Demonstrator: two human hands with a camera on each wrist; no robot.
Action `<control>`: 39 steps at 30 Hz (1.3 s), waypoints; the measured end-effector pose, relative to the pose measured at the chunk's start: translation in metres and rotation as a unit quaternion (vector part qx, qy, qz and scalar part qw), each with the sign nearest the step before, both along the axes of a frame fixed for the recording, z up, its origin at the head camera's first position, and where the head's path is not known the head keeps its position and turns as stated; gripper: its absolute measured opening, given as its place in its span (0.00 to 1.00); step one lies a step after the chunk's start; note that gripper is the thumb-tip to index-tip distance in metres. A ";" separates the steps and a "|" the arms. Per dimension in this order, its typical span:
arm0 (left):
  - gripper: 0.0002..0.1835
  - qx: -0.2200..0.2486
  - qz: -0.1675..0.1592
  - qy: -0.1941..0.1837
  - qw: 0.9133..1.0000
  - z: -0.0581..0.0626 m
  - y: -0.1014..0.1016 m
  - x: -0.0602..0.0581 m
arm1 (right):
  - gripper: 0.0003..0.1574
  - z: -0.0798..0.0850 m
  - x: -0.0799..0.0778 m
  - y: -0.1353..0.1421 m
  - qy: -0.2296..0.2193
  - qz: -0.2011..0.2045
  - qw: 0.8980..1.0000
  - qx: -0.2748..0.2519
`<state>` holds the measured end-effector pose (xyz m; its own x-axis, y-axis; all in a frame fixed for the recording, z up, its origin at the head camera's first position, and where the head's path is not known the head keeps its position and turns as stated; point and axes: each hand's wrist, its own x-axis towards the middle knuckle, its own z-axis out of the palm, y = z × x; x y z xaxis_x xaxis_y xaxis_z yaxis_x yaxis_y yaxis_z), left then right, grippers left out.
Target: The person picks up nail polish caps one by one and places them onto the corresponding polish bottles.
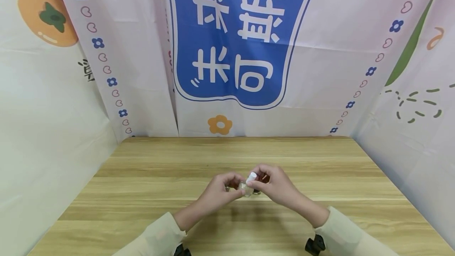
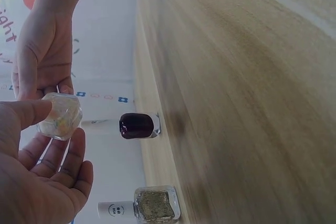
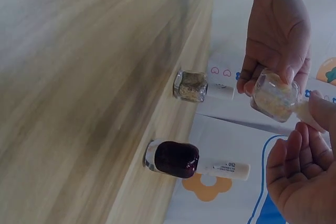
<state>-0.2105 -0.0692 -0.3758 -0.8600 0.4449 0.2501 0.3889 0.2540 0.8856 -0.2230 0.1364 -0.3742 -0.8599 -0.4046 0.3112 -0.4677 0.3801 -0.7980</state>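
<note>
A small clear nail polish bottle with pale, glittery contents (image 2: 62,124) is held above the table by both hands. My left hand (image 1: 219,191) grips its glass body between thumb and fingers. With thumb and fingers, my right hand (image 1: 276,184) pinches the white cap (image 1: 252,176), which is at the bottle's neck and tilts up toward the right. Beyond the hands, a dark red nail polish bottle (image 3: 176,159) and a gold glitter nail polish bottle (image 3: 192,86) stand upright on the table, both with white caps; the hands mostly hide them in the head view.
The wood-grain table (image 1: 149,169) spreads out around the hands. Printed cloth hangs along its back and both sides, with a large blue panel (image 1: 241,38) at the back. Dark wrist mounts (image 1: 314,245) sit at the cream sleeves.
</note>
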 end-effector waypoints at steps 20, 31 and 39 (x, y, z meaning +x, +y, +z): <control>0.11 0.006 0.008 0.019 1.000 -0.022 -0.002 -0.014 | 0.15 -0.004 0.002 -0.004 -0.045 -0.031 0.998 -0.044; 0.10 0.018 -0.016 -0.002 1.000 -0.007 -0.003 -0.007 | 0.18 0.011 -0.009 0.016 -0.048 0.104 0.993 -0.026; 0.10 0.022 -0.013 -0.023 0.999 -0.016 -0.001 -0.010 | 0.13 0.008 -0.008 0.015 -0.038 0.109 0.992 -0.043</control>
